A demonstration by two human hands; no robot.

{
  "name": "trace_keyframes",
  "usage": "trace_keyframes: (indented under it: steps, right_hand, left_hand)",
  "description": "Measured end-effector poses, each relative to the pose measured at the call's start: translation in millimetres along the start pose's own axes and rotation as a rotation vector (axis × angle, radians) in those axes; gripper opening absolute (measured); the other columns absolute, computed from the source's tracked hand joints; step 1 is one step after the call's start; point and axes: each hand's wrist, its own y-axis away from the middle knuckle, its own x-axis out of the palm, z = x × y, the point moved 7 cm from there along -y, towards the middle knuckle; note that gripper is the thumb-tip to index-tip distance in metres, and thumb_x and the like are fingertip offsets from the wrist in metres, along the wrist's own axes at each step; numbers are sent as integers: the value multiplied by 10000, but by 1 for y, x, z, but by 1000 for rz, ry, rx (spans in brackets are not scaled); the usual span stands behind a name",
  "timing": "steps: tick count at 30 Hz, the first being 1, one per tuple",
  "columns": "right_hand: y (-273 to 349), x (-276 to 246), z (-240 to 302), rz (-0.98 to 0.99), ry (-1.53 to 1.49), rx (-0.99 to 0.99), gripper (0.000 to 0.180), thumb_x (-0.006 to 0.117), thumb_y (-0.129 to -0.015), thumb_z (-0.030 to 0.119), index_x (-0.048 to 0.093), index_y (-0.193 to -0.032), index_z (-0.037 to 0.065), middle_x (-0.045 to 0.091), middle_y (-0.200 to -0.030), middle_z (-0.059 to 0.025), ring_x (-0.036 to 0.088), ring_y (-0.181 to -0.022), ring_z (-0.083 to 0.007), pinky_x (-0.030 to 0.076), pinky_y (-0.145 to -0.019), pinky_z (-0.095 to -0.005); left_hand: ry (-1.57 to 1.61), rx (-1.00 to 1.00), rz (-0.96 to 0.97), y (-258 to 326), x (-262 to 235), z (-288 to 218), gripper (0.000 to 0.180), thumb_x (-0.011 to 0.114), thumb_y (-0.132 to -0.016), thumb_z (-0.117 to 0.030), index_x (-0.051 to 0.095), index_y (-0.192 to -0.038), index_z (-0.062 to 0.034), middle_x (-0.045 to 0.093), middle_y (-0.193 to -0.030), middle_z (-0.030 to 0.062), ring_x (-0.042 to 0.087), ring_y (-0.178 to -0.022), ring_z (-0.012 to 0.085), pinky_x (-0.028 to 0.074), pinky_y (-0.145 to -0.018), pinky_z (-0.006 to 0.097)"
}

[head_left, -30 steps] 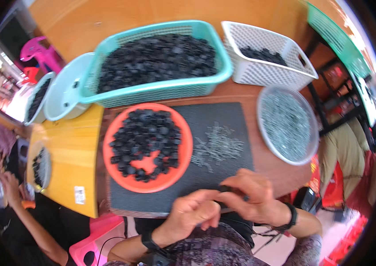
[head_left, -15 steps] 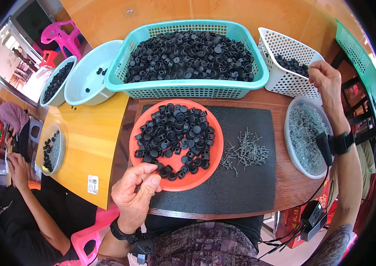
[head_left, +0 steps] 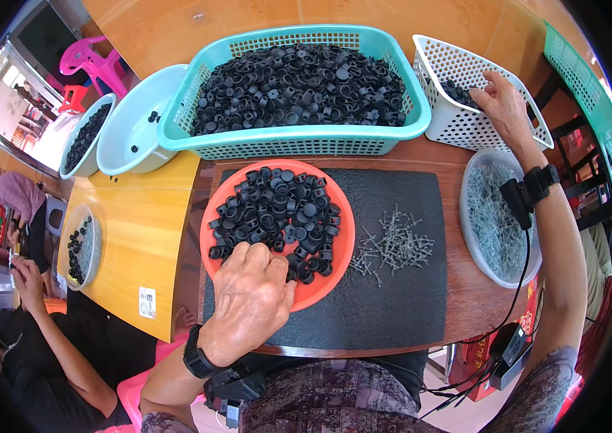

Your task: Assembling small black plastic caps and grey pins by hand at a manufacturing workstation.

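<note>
My left hand (head_left: 252, 299) reaches over the near rim of a round orange-red plate (head_left: 348, 249), its fingers curled down among black plastic ring-shaped fittings (head_left: 277, 202). Its fingertips are hidden behind the knuckles, so what they hold does not show. On the right, my right hand (head_left: 504, 108) is over the white perforated basket (head_left: 457, 126), fingers apart and nothing visible in them. Black fittings (head_left: 459, 94) lie inside that basket. Beside the plate, a loose pile of thin metal screws (head_left: 396, 242) rests on a black mat (head_left: 392, 317).
A big turquoise basket (head_left: 291, 133) heaped with black pieces stands behind the plate. An oval tub (head_left: 465, 209) of screws sits under my right forearm. Pale blue basins (head_left: 136, 94) and a small tub (head_left: 98, 249) stand left, near another person's hand (head_left: 28, 283).
My left hand has moved from the plate's near edge inward over the black fittings, turning knuckles up. My right hand has shifted slightly left and its fingers have spread over the white basket.
</note>
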Motion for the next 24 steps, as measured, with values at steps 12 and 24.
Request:
trace_keyframes:
  steps: [12, 24]
  right_hand:
    - [78, -49, 54, -88, -380, -2, 184, 620, -813, 100, 613, -943, -31, 635, -819, -114, 597, -762, -175, 470, -686, -290]
    - [235, -2, 165, 597, -1180, 211, 235, 687, -799, 70, 618, -1012, -4, 610, -849, -95, 598, -751, -145, 476, -622, -255]
  left_hand:
    - [15, 55, -122, 2, -13, -6, 202, 727, -572, -35, 649, -759, -36, 550, -749, 62, 524, -707, 236, 390, -634, 347]
    - [423, 22, -95, 15, -6, -42, 235, 706, -605, 36, 646, -826, -20, 592, -781, 55, 542, -590, 135, 434, -531, 256]
